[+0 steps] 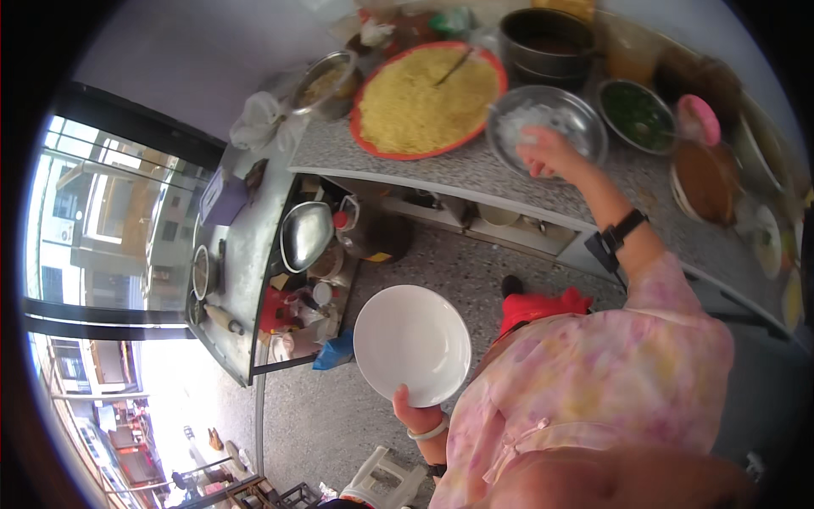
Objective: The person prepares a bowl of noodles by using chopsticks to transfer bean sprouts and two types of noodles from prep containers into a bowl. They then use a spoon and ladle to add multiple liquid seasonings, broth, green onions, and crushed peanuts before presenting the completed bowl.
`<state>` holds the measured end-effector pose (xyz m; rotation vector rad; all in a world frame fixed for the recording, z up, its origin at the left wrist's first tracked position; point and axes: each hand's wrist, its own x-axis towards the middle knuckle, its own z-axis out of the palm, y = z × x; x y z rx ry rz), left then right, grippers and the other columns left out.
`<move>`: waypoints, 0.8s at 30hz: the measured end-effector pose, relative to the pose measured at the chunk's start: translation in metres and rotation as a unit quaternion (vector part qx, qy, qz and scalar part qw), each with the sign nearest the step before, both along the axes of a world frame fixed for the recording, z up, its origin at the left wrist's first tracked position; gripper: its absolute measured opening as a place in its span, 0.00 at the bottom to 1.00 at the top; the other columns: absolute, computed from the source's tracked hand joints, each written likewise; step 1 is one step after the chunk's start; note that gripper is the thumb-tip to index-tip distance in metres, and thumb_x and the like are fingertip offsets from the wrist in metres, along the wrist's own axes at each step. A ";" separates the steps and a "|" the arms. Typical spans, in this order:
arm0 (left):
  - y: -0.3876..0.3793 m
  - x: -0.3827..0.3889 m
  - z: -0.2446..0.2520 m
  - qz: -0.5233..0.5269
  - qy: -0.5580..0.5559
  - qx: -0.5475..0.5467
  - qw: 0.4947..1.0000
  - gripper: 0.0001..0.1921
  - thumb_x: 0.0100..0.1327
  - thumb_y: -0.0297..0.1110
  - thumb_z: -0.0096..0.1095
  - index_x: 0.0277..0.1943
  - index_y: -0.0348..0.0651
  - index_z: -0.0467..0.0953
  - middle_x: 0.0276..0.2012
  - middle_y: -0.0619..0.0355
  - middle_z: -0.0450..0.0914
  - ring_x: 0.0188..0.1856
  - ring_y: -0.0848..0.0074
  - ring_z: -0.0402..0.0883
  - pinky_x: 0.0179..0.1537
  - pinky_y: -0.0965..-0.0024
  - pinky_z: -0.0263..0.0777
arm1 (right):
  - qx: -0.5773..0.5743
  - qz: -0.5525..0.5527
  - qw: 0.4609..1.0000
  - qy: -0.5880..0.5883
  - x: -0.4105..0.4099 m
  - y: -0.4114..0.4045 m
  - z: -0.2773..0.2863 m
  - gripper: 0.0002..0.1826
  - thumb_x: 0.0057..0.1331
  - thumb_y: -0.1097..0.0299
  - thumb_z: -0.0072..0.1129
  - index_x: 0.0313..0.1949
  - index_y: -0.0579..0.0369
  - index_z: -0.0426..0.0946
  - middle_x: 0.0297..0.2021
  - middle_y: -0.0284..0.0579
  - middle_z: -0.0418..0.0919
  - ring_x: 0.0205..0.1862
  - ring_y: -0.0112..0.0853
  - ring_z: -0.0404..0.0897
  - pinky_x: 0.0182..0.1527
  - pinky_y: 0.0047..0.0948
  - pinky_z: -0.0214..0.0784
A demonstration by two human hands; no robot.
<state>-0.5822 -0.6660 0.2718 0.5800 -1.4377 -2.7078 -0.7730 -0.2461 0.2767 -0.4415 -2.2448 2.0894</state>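
My left hand (418, 415) holds a white bowl (410, 340) by its near rim, thumb on the edge. Nothing shows inside the bowl, whose mouth faces up. On the stone counter, my right hand (552, 153) reaches over a stainless steel bowl (598, 130) of translucent whitish pieces (528, 118). Its fingers are bent and blurred at the pieces; whether they grip any is hidden. Left of that bowl lies a large red-rimmed tray (364, 137) heaped with yellow noodles (426, 102), a utensil (455, 65) stuck in them. To the right stands a bowl of chopped greens (636, 114).
A dark pot (547, 41) stands behind the steel bowl. Further right is a container of brown sauce (706, 181). A metal side table (238, 254) bears a rolling pin (224, 319) and a purple box (222, 197). A white plastic stool (385, 480) stands on the floor.
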 end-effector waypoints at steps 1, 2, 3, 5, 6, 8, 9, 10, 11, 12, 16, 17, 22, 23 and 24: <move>-0.008 -0.015 0.003 0.016 -0.020 -0.001 1.000 0.32 0.51 0.42 0.49 0.59 0.33 0.59 0.53 0.47 0.68 0.54 0.60 0.68 0.54 0.59 0.62 | 0.007 -0.016 1.000 -0.006 -0.039 0.006 0.001 0.39 0.54 0.56 0.63 0.60 0.58 0.56 0.26 0.41 0.75 0.16 0.24 0.73 0.14 0.20 0.56; -0.015 -0.036 0.006 0.024 -0.036 0.015 0.999 0.33 0.51 0.42 0.49 0.59 0.33 0.59 0.53 0.47 0.67 0.54 0.61 0.68 0.54 0.60 0.62 | 0.034 -0.062 0.997 0.007 -0.079 0.009 0.004 0.38 0.53 0.56 0.64 0.59 0.57 0.58 0.26 0.41 0.75 0.16 0.23 0.72 0.13 0.20 0.55; -0.019 -0.058 0.008 0.020 -0.002 0.010 1.000 0.33 0.51 0.42 0.49 0.59 0.33 0.58 0.53 0.47 0.67 0.55 0.61 0.68 0.55 0.60 0.62 | 0.061 -0.103 0.993 0.019 -0.121 0.010 0.006 0.37 0.52 0.55 0.64 0.58 0.56 0.59 0.25 0.40 0.75 0.15 0.22 0.71 0.12 0.19 0.53; -0.031 -0.096 0.007 0.045 0.000 0.004 0.999 0.34 0.49 0.42 0.51 0.59 0.38 0.59 0.53 0.50 0.68 0.55 0.62 0.68 0.55 0.59 0.61 | 0.021 -0.144 0.985 0.088 -0.192 0.009 0.018 0.34 0.52 0.56 0.64 0.57 0.52 0.60 0.22 0.38 0.74 0.13 0.20 0.69 0.10 0.18 0.50; -0.037 -0.114 0.009 0.050 -0.006 0.020 0.999 0.34 0.49 0.42 0.51 0.59 0.37 0.59 0.53 0.49 0.68 0.55 0.61 0.68 0.55 0.59 0.61 | 0.032 -0.189 0.981 0.044 -0.220 0.007 0.023 0.22 0.54 0.53 0.59 0.45 0.48 0.71 0.18 0.38 0.73 0.14 0.25 0.69 0.14 0.26 0.54; -0.037 -0.156 0.014 0.035 -0.002 0.036 0.999 0.33 0.49 0.41 0.51 0.60 0.37 0.59 0.54 0.49 0.68 0.55 0.61 0.68 0.55 0.59 0.62 | 0.123 -0.211 0.968 0.061 -0.280 0.032 0.006 0.18 0.56 0.50 0.55 0.37 0.49 0.73 0.17 0.39 0.72 0.16 0.29 0.70 0.17 0.31 0.56; -0.040 -0.180 0.016 0.023 0.004 0.043 0.999 0.33 0.49 0.40 0.51 0.60 0.37 0.59 0.54 0.49 0.68 0.55 0.60 0.68 0.55 0.58 0.62 | 0.205 -0.228 0.949 0.078 -0.308 0.035 -0.001 0.18 0.57 0.48 0.52 0.30 0.50 0.76 0.16 0.40 0.71 0.17 0.33 0.70 0.21 0.36 0.58; -0.048 -0.204 0.013 0.037 0.010 0.038 0.999 0.33 0.50 0.40 0.51 0.60 0.37 0.59 0.54 0.48 0.68 0.55 0.59 0.69 0.55 0.57 0.62 | 0.283 -0.217 0.932 0.072 -0.319 0.011 0.024 0.25 0.59 0.44 0.46 0.19 0.52 0.73 0.15 0.42 0.69 0.20 0.39 0.70 0.27 0.41 0.58; -0.056 -0.232 0.010 0.035 0.010 0.043 0.998 0.33 0.50 0.40 0.51 0.60 0.37 0.59 0.54 0.48 0.68 0.55 0.59 0.69 0.55 0.57 0.62 | 0.287 -0.219 0.930 0.073 -0.319 0.000 0.055 0.25 0.59 0.44 0.46 0.19 0.52 0.73 0.15 0.42 0.69 0.20 0.39 0.70 0.27 0.41 0.58; -0.067 -0.259 0.005 0.023 0.019 0.054 0.998 0.33 0.50 0.40 0.50 0.60 0.36 0.58 0.54 0.48 0.68 0.55 0.59 0.68 0.55 0.57 0.63 | 0.335 -0.174 0.918 0.121 -0.323 -0.012 0.086 0.23 0.59 0.45 0.47 0.21 0.52 0.73 0.15 0.39 0.69 0.20 0.36 0.71 0.26 0.38 0.60; -0.109 -0.376 -0.014 -0.025 0.040 0.080 0.996 0.32 0.52 0.39 0.49 0.60 0.36 0.57 0.55 0.48 0.67 0.56 0.58 0.67 0.56 0.57 0.62 | 0.281 -0.093 0.929 0.221 -0.338 -0.041 0.176 0.14 0.61 0.52 0.52 0.31 0.50 0.74 0.22 0.28 0.70 0.20 0.22 0.72 0.23 0.22 0.64; -0.112 -0.410 -0.014 -0.043 0.046 0.085 0.994 0.32 0.52 0.39 0.49 0.61 0.36 0.57 0.55 0.48 0.66 0.56 0.58 0.67 0.56 0.57 0.62 | 0.239 -0.096 0.936 0.238 -0.346 -0.043 0.186 0.13 0.61 0.54 0.53 0.34 0.49 0.73 0.24 0.26 0.70 0.20 0.19 0.72 0.23 0.18 0.65; -0.140 -0.540 0.004 -0.109 0.046 0.115 0.986 0.31 0.53 0.37 0.48 0.61 0.37 0.56 0.55 0.48 0.66 0.55 0.58 0.68 0.55 0.57 0.63 | 0.097 -0.131 0.967 0.195 -0.467 -0.103 0.144 0.14 0.61 0.56 0.54 0.39 0.51 0.73 0.29 0.31 0.74 0.22 0.22 0.77 0.20 0.15 0.61; -0.146 -0.562 0.008 -0.119 0.042 0.119 0.985 0.31 0.53 0.37 0.48 0.61 0.37 0.56 0.55 0.48 0.66 0.55 0.58 0.68 0.55 0.57 0.63 | 0.072 -0.122 0.972 0.188 -0.493 -0.112 0.133 0.14 0.61 0.56 0.54 0.40 0.51 0.73 0.31 0.32 0.75 0.22 0.23 0.77 0.20 0.16 0.61; -0.151 -0.581 0.012 -0.126 0.036 0.115 0.985 0.31 0.53 0.37 0.48 0.61 0.36 0.56 0.55 0.48 0.66 0.55 0.58 0.68 0.55 0.57 0.63 | 0.075 -0.124 0.974 0.174 -0.516 -0.125 0.125 0.14 0.61 0.56 0.54 0.40 0.51 0.72 0.32 0.33 0.75 0.22 0.24 0.78 0.20 0.17 0.61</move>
